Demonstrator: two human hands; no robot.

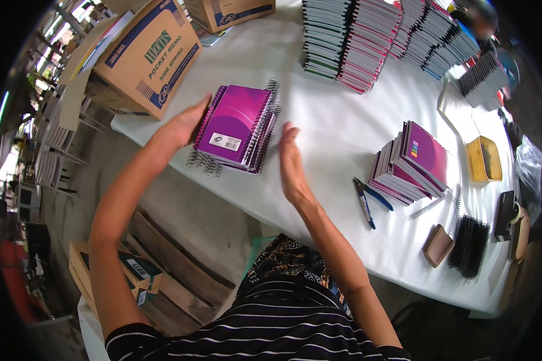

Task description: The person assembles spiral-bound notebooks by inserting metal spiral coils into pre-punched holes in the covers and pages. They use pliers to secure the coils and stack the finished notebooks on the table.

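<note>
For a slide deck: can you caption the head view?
Both hands flank a purple notebook stack on the white table: left hand touching it, right hand open beside it.

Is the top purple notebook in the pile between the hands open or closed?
Closed. The top purple spiral notebook shows its whole front cover lying flat, with no pages showing. The left hand touches the pile's edge; the right hand is just beside it.

Glossy purple card notebook covers (235,123), black wire spirals (273,114), matt white tablecloth (337,132), brown corrugated cardboard box (147,57)
</note>
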